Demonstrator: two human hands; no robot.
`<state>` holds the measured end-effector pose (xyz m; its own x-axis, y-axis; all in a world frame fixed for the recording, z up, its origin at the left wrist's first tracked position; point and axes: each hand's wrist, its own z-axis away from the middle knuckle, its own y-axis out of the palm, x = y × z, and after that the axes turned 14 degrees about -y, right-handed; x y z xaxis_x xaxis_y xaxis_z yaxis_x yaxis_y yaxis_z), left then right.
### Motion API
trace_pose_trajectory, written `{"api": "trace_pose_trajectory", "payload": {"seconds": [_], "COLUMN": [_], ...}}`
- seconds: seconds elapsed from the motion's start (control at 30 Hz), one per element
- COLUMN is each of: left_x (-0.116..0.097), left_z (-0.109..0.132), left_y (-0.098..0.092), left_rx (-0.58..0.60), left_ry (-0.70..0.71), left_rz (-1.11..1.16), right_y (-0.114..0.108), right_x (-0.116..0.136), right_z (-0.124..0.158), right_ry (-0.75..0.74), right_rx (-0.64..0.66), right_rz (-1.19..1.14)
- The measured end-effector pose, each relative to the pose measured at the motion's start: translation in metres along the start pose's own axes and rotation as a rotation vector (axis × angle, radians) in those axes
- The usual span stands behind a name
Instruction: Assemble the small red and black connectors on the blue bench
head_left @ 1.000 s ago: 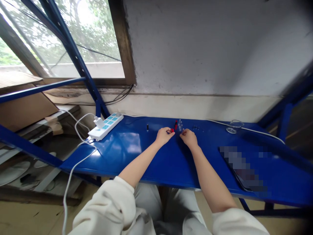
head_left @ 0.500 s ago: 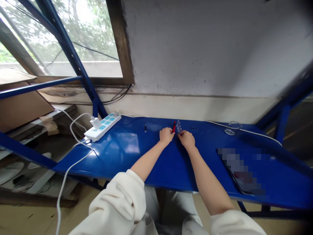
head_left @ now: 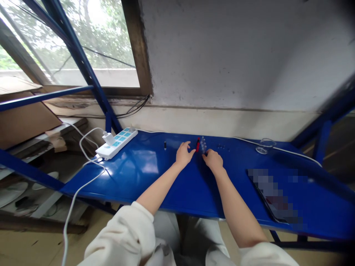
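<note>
My left hand point(head_left: 184, 155) is open, thumb and fingers spread, just left of a slim red-and-black tool point(head_left: 198, 145) and apart from it. That tool lies on the blue table point(head_left: 191, 192), beside a clear plastic strip with a row of bumps point(head_left: 203, 144). My right hand point(head_left: 213, 160) is closed at the near end of the strip, thumb and finger pinched on it. Several tiny clear pieces point(head_left: 223, 147) lie right of the strip. Left of my left hand is a small dark cylinder with a pale end point(head_left: 165, 145).
A white power strip point(head_left: 117, 144) with a plug and cable lies at the table's left end. Clear round items point(head_left: 262, 149) and a white cable are at the back right. A dark flat device point(head_left: 270, 197), partly blurred, lies front right. Blue frame posts point(head_left: 321, 142) flank the table.
My left hand has let go of the red-and-black tool, opened and drawn back to the left. The right hand stays by the clear strip, almost unmoved.
</note>
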<state>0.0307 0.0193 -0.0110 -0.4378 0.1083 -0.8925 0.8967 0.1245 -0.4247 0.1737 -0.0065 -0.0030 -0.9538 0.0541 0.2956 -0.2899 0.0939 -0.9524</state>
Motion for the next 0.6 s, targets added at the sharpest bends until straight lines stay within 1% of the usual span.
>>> {"api": "trace_pose_trajectory", "payload": {"seconds": [0.07,0.13,0.23,0.3,0.37,0.43,0.47,0.6], "left_x": [-0.001,-0.001,0.005,0.012,0.019,0.024,0.026,0.025], "left_z": [0.009,0.015,0.015,0.009,0.002,-0.004,-0.006,-0.007], "left_y": [-0.017,-0.033,-0.048,-0.052,-0.053,-0.053,-0.053,-0.055], "left_rx": [-0.101,-0.182,-0.250,-0.240,-0.193,-0.149,-0.145,-0.176], "left_ry": [-0.029,-0.083,-0.252,-0.392,-0.481,-0.520,-0.534,-0.553], "left_rz": [0.238,0.382,0.529,0.595,0.661,0.741,0.779,0.864], "right_y": [-0.003,-0.005,-0.007,-0.007,-0.006,-0.004,-0.003,0.000], "right_x": [0.003,0.007,0.017,0.024,0.030,0.033,0.034,0.034], "right_z": [0.003,0.007,0.012,0.015,0.018,0.020,0.020,0.020], "right_ry": [-0.005,-0.028,-0.106,-0.167,-0.215,-0.241,-0.251,-0.282], "right_rx": [0.026,0.057,0.085,0.080,0.056,0.025,0.009,-0.054], "right_rz": [0.033,0.051,0.044,0.030,0.016,0.001,-0.005,-0.043]}}
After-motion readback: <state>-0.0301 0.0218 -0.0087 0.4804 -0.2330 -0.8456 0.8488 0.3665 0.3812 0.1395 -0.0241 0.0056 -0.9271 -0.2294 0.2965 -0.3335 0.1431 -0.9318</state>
